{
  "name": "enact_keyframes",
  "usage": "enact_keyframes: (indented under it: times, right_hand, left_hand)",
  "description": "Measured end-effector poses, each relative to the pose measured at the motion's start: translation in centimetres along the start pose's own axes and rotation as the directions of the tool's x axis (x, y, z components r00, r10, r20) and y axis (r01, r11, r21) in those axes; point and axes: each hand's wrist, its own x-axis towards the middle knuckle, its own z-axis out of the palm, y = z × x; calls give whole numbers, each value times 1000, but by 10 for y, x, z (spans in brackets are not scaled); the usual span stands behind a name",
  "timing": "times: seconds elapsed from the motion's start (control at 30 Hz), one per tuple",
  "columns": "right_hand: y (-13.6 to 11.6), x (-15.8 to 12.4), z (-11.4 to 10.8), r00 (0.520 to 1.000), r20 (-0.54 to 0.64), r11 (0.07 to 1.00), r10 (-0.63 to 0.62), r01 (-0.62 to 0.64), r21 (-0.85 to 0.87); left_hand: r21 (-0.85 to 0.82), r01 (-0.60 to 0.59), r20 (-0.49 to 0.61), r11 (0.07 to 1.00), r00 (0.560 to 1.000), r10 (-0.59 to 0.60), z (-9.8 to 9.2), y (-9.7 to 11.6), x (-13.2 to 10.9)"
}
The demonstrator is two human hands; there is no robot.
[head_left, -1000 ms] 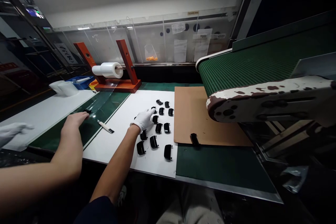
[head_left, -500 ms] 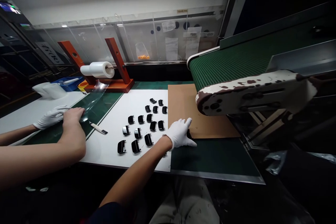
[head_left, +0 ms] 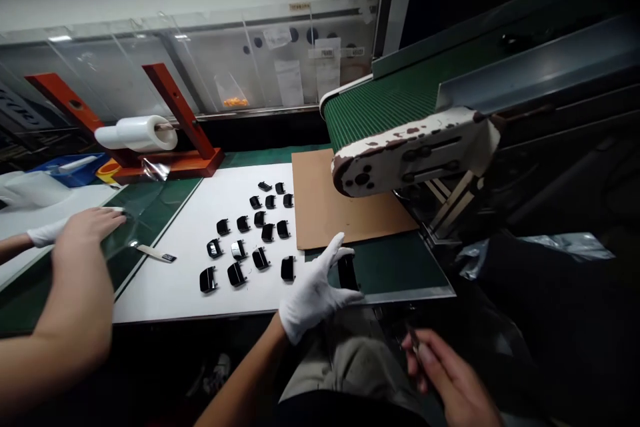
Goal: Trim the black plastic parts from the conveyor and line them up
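My left hand (head_left: 317, 287), in a white glove, grips a glossy black plastic part (head_left: 349, 272) by its ends between thumb and fingers, above the green tabletop near the front edge. My bare right hand (head_left: 440, 370) is low at the right, beyond the table edge. Its fingers are closed on a thin dark tool (head_left: 415, 341) whose kind I cannot make out. Several similar black parts (head_left: 260, 258) lie spread over the white sheet (head_left: 175, 293) to the left of my gloved hand. Brown cardboard (head_left: 320, 213) lies just behind that hand.
A green conveyor belt (head_left: 385, 107) overhangs the cardboard from the right. At the left, a co-worker's bare hand (head_left: 93, 223) is at clear film (head_left: 143, 197) coming from a roll (head_left: 147, 133) on an orange wooden stand (head_left: 180, 113). A white-handled cutter (head_left: 156, 253) lies nearby.
My left hand has drawn the black part back from the cardboard toward the front edge. My right hand with the thin tool has come into view. The view has swung right.
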Motion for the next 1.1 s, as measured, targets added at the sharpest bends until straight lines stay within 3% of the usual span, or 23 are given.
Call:
enact_keyframes:
  times: [0.1,0.2,0.27,0.33,0.57,0.73,0.87,1.1]
  right_hand:
    - [-42,11,-15,957,196,917,-215,267,-295]
    - [-73,17,-17,864,350,675,-363,503,-540]
    - [-84,19,-14,817,403,512,-413,574,-639]
    - [-89,19,-11,796,432,420,-425,596,-684]
    - [-93,14,-10,781,441,355,-441,604,-714]
    - [-92,14,-8,771,442,323,-459,608,-725]
    - [-92,16,-7,735,447,266,-510,629,-731]
    - [-82,20,-6,688,438,176,-579,630,-757]
  left_hand:
    - [-324,-53,-75,945,997,30,10,26,-37]
    - [-612,-30,-106,790,993,-45,21,47,-60]
    - [-747,4,-84,665,991,-100,27,57,-69]
    - [-818,2,-78,576,991,-113,31,62,-75]
    - [-793,-33,-102,609,992,-80,32,60,-82]
    - [-823,-31,-94,568,992,-81,33,60,-82]
    - [-827,-46,-118,561,989,-93,35,62,-81]
    - [-882,-33,-130,470,976,-176,37,65,-78]
